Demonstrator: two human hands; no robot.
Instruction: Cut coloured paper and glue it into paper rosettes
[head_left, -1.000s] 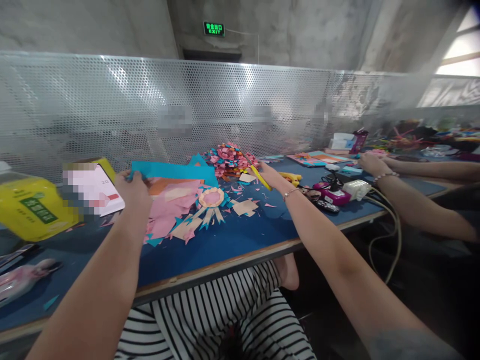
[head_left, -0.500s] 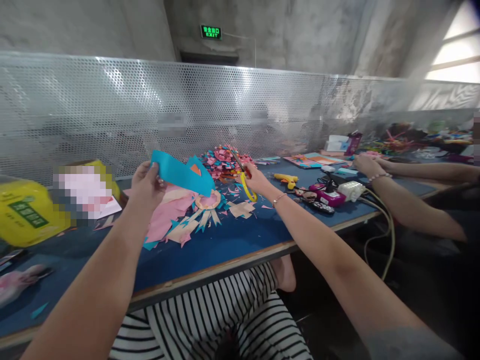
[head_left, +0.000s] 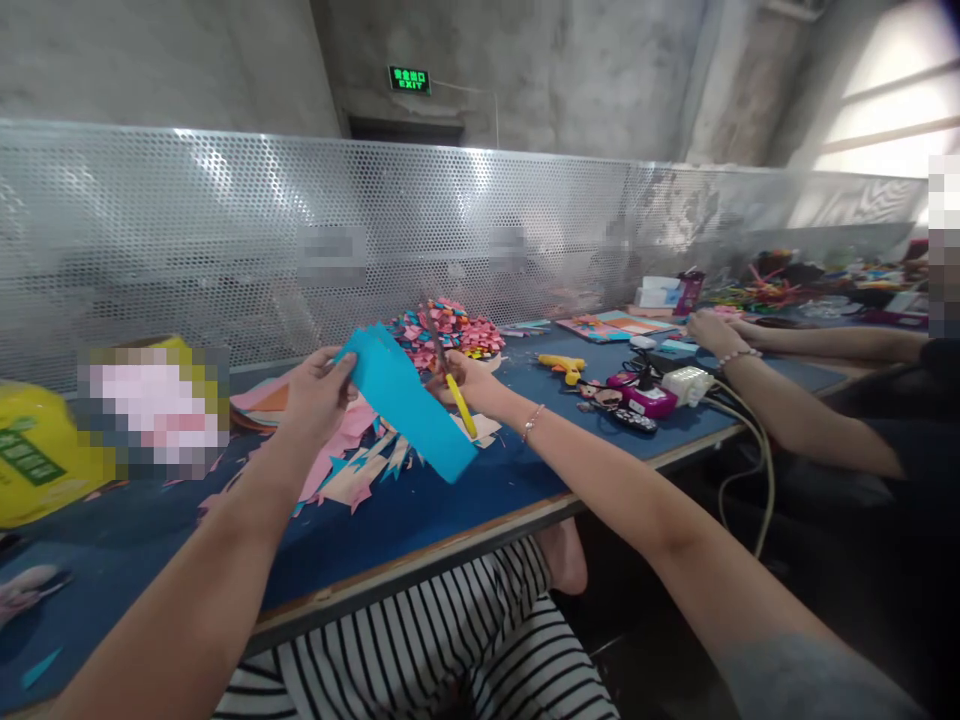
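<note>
My left hand [head_left: 319, 392] pinches the upper end of a turquoise paper sheet [head_left: 409, 405], held in the air above the blue table [head_left: 465, 500]; its top edge is jagged. My right hand [head_left: 466, 378] grips yellow-handled scissors [head_left: 450, 375] just behind the sheet, their blades pointing up. Below lie pink, peach and turquoise paper offcuts [head_left: 352, 465], and a heap of small folded paper pieces [head_left: 450, 335] sits behind.
A perforated metal screen [head_left: 225, 240] backs the table. At left stand a yellow bag [head_left: 37, 450] and a blurred box [head_left: 154, 410]. A yellow glue gun [head_left: 564, 366], power strip [head_left: 686, 385] and cables lie right, where another person's arms [head_left: 810, 345] rest.
My left hand lifted the turquoise sheet off the table and brought it toward me. My right hand picked up the scissors and moved them in beside the sheet.
</note>
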